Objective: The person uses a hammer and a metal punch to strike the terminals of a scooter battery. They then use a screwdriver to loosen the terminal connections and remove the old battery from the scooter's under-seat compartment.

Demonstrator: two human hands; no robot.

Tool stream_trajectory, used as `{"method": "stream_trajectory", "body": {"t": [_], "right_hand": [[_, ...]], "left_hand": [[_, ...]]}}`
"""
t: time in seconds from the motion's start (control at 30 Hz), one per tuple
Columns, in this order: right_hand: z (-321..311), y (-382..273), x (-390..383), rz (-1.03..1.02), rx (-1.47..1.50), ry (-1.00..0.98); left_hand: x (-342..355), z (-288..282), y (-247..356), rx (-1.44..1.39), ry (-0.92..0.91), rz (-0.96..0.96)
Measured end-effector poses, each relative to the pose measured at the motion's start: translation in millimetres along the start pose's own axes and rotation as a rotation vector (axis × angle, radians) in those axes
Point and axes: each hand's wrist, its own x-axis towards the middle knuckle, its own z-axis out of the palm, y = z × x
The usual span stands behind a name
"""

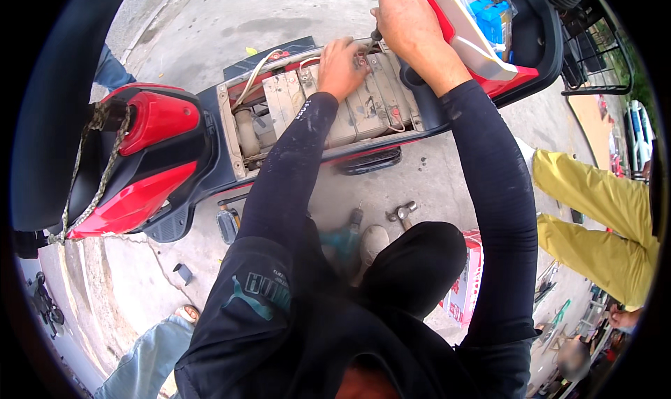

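Note:
A red and black scooter (pixel 168 123) lies across my view with its floor compartment uncovered. Dusty batteries (pixel 383 84) sit side by side inside it, with wires running over them. My right hand (pixel 411 25) is closed around what looks like a screwdriver (pixel 377 35), its handle mostly hidden in the fist. The tool points down at the compartment's far edge. Just left of it, my left hand (pixel 341 67) rests on the battery tops with its fingers bent together by a terminal. What those fingers pinch is hidden.
On the ground near my shoe lie a hammer (pixel 402 214), a teal power tool (pixel 342 242) and a scooter pedal (pixel 227 223). A red and white box (pixel 465 280) stands by my knee. A person in yellow trousers (pixel 594 196) is at right; another person's jeans (pixel 150 360) show lower left.

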Motion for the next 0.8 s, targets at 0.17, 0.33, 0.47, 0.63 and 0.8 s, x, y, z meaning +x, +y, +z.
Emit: {"method": "stream_trajectory", "body": {"t": [0.17,0.33,0.47,0.63,0.8], "right_hand": [[4,-3,0,0.055,0.099,0.014],[9,-5,2,0.050,0.099,0.003],[1,-8,1,0.066,0.101,-0.018],[7,-4,4,0.010,0.102,0.009],[6,-5,6,0.079,0.075,-0.018]], "left_hand": [[-3,4,-1,0.037,0.012,0.038],[-4,5,-3,0.061,0.015,0.044],[-4,4,-5,0.057,0.002,0.053],[-4,3,1,0.060,-0.015,0.046],[-4,3,-2,0.077,-0.023,0.049]]}}
